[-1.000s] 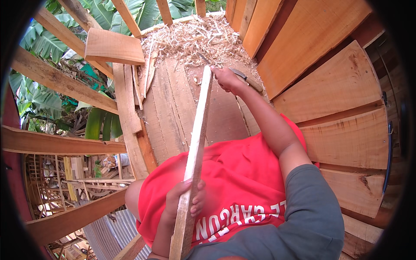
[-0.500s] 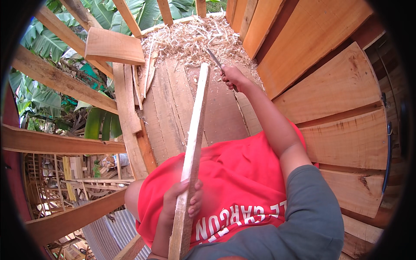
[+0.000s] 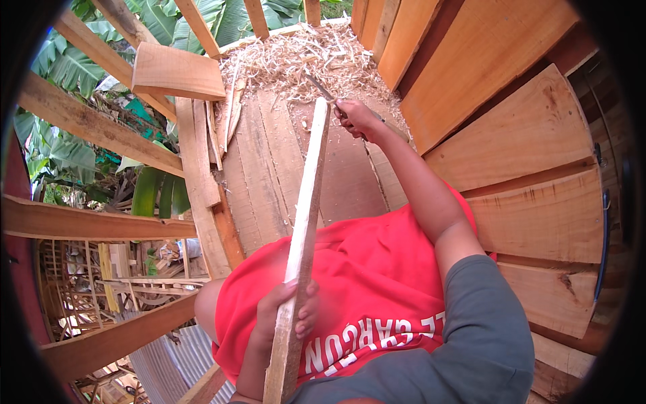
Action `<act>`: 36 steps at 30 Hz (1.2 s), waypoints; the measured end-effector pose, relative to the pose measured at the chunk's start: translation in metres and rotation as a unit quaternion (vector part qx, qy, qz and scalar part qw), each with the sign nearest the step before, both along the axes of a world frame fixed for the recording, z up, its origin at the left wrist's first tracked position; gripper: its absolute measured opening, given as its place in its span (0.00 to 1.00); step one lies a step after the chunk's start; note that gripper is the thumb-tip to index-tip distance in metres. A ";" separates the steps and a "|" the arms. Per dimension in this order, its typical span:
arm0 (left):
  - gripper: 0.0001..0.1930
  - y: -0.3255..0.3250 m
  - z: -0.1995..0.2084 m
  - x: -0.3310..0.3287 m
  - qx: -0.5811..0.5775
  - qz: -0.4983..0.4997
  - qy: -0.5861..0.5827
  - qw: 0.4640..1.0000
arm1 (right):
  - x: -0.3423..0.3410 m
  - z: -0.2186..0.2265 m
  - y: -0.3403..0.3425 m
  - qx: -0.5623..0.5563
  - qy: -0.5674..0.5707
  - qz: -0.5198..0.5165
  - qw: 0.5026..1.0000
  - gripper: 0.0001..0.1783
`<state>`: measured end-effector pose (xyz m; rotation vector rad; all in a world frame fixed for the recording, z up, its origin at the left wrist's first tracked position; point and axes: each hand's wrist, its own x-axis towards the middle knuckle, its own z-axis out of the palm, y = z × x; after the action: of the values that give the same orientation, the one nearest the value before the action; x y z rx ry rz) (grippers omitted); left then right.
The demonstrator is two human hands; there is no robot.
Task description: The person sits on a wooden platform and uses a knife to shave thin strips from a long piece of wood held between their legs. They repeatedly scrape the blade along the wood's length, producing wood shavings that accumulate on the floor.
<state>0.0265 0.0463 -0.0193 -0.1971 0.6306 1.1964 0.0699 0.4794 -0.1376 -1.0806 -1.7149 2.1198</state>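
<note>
— In the middle of the view, what is that pale length of wood?

— A long, narrow wooden slat [image 3: 304,236], light cream where it has been shaved, a little rougher and browner at its near end. It runs from the person's lap up and away, tilted slightly right, with its far end resting by the plank floor [image 3: 269,168] just short of the heap of wood shavings [image 3: 303,57].

— And who holds it?

— The left hand [image 3: 286,316], low and near, wrapped around the slat's near part — fingers [image 3: 306,313] curled over the right edge, closed firmly on the wood. It sits above the red shorts [image 3: 377,296].

— The other hand?

— The right hand [image 3: 356,118] is stretched out far, arm nearly straight, fist closed around the handle of a knife [image 3: 323,87]. The blade, thin and dark, points up and to the left over the shavings, just beside the slat's far tip. Whether the edge touches the wood there I cannot tell.

— What lies around?

— To the right, broad orange-brown boards [image 3: 531,155] form a curved wall. To the left, timber beams [image 3: 94,128] cross in front of green banana leaves [image 3: 47,141], and a short loose board [image 3: 178,71] lies at the far left of the floor.
</note>
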 end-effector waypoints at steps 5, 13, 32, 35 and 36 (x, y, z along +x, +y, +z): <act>0.19 0.001 0.003 0.000 -0.003 0.003 -0.001 1.000 | -0.007 0.004 -0.009 0.129 -0.060 -0.011 0.990 0.26; 0.19 0.003 0.004 0.001 0.005 0.003 -0.015 1.000 | -0.007 -0.018 -0.003 0.240 -0.096 -0.031 0.966 0.33; 0.19 0.006 0.008 0.009 -0.028 -0.021 0.035 0.999 | 0.010 0.011 0.019 -0.215 -0.084 -0.014 0.973 0.29; 0.19 0.004 0.006 0.007 -0.027 -0.014 0.015 0.999 | 0.002 0.007 0.004 -0.042 -0.127 -0.048 0.990 0.29; 0.19 0.004 0.006 0.007 -0.026 -0.009 0.009 1.000 | -0.001 0.006 0.001 0.013 -0.135 -0.065 0.989 0.29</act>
<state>0.0333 0.0505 -0.0136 -0.2239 0.6777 1.1668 0.0691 0.4801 -0.1316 -1.4869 -1.7218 1.9390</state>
